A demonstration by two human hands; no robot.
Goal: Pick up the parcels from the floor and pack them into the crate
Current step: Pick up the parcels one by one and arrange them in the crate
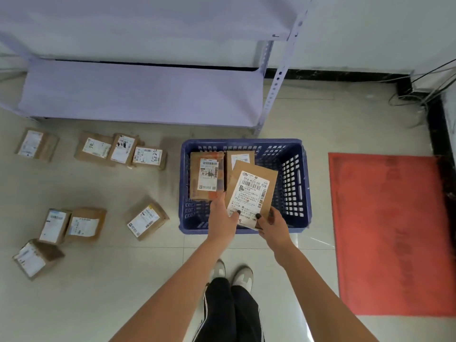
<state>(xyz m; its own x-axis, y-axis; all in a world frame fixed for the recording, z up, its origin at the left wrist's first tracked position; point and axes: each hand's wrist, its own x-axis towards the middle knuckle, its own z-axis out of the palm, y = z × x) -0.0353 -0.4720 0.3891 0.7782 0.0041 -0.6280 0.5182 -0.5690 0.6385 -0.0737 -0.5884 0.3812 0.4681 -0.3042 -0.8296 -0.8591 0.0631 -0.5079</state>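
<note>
A blue slotted crate (pixel 293 174) stands on the floor just ahead of my feet. Two brown parcels lie inside it at the left: one (pixel 206 177) with a white label, another (pixel 240 157) partly covered. Above the crate's near half I hold a flat brown parcel (pixel 251 191) with a large white label. My left hand (pixel 222 218) grips its lower left edge and my right hand (pixel 272 224) its lower right corner. Several more labelled brown parcels lie on the floor to the left, the nearest (pixel 147 218) beside the crate.
A pale metal shelf rack (pixel 138 95) stands behind the crate, its upright post (pixel 276 80) close to the crate's back edge. A red mat (pixel 392 233) lies to the right. Cables (pixel 427 95) run along the wall corner. My feet (pixel 232 275) are near the crate.
</note>
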